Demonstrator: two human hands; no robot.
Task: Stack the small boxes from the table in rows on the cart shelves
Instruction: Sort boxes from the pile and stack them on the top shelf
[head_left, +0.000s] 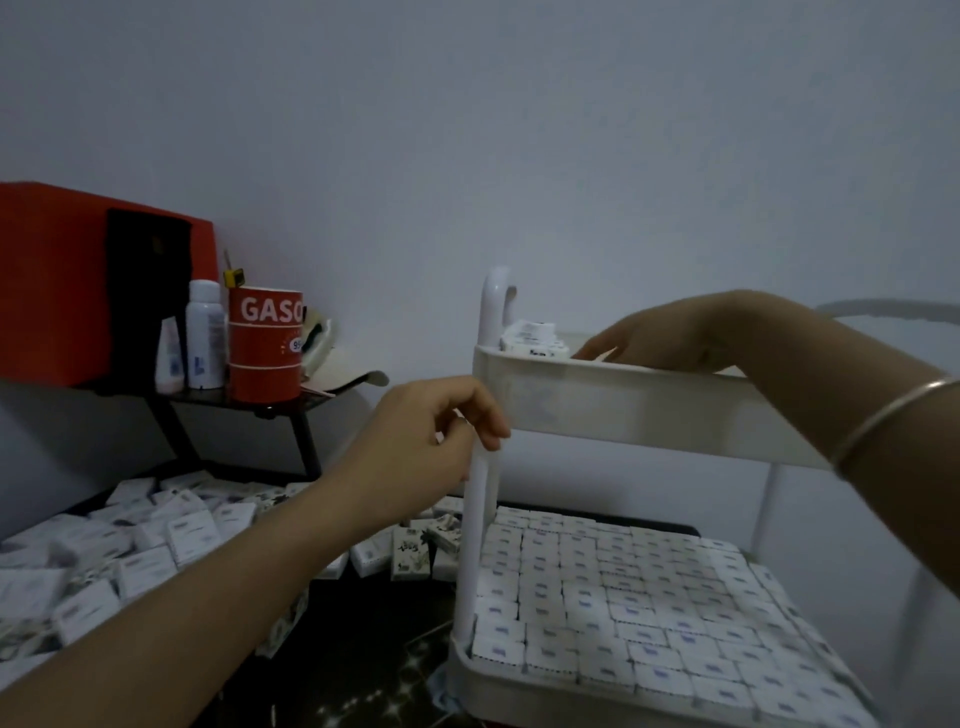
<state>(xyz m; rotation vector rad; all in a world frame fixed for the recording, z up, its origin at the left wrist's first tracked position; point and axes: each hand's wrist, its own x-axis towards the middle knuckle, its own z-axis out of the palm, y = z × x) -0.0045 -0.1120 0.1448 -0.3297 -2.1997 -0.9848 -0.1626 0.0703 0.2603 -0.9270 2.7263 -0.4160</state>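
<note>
Loads of small boxes heaped on the desk, more rowed on the lower shelf. Left hand grips the cart post; right hand, fingers straight, reaches into the top shelf.

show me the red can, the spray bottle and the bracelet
red can (265, 353), head view, middle of its side
spray bottle (204, 338), head view, its body
bracelet (883, 415), head view, band on right wrist

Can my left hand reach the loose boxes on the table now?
Likely yes: the left hand is at the cart post, and the boxes lie uncovered on the table just below it, nothing between.
</note>
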